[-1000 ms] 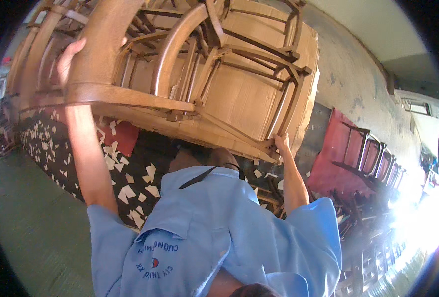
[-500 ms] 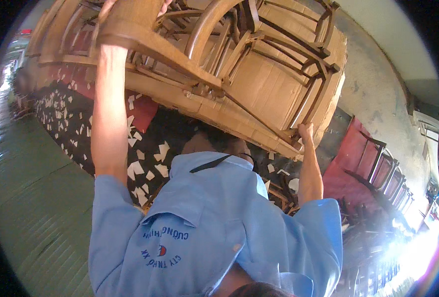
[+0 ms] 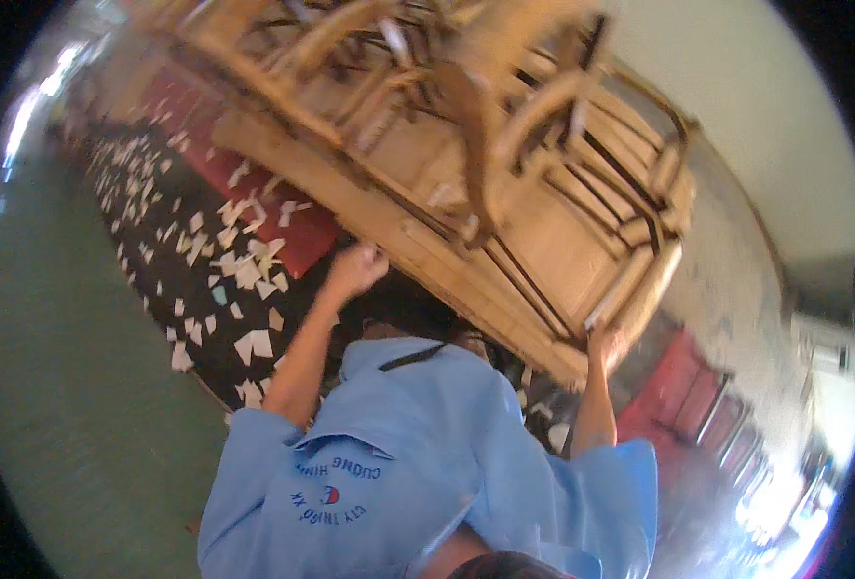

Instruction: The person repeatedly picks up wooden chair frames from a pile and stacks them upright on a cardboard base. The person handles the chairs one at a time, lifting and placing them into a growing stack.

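Green floor (image 3: 70,405) behind, co-worker's fingers (image 3: 355,268) grip chair stack (image 3: 543,232) slanting upper-left to lower-right; own hands unseen.

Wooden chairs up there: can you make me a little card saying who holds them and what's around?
Load: stack of light brown wooden chairs, tilted, overhead
Carrier: person in a light blue shirt, seen from behind
Hands: one hand and the other hand raised to the stack's lower edge
Ground: green floor; black surface strewn with white paper scraps
Nearby: red seats
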Tool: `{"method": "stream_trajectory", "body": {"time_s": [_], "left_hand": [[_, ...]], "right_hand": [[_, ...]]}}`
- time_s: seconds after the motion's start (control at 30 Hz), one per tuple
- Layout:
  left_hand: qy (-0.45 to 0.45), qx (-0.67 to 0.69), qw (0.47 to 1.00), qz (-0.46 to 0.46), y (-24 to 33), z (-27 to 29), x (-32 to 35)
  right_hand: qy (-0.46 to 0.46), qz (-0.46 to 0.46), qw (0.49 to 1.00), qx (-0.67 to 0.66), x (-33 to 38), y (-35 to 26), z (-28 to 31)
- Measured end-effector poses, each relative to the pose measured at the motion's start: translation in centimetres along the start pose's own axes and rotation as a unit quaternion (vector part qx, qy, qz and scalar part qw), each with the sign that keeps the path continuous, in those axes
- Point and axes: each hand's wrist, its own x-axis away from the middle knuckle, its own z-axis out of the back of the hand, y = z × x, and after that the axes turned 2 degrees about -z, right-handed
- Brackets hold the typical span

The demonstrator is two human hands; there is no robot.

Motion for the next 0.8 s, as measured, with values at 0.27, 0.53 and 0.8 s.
{"method": "stream_trajectory", "body": {"time_s": [0.27, 0.53, 0.8], "left_hand": [[-0.005, 0.286, 0.769, 0.571, -24.9, -20.0, 44.0], [0.226, 0.596, 0.526, 0.563, -29.0, -22.6, 51.9], [0.192, 0.444, 0.806, 0.34, -39.7, -6.5, 29.5]], "right_hand": [[0.1, 0.096, 0.98, 0.143, 18.5, -5.4, -8.6], [-0.286, 0.283, 0.899, 0.173, 28.1, -16.9, -19.6], [-0.403, 0.287, 0.865, 0.083, 34.3, -31.3, -26.9]]}}
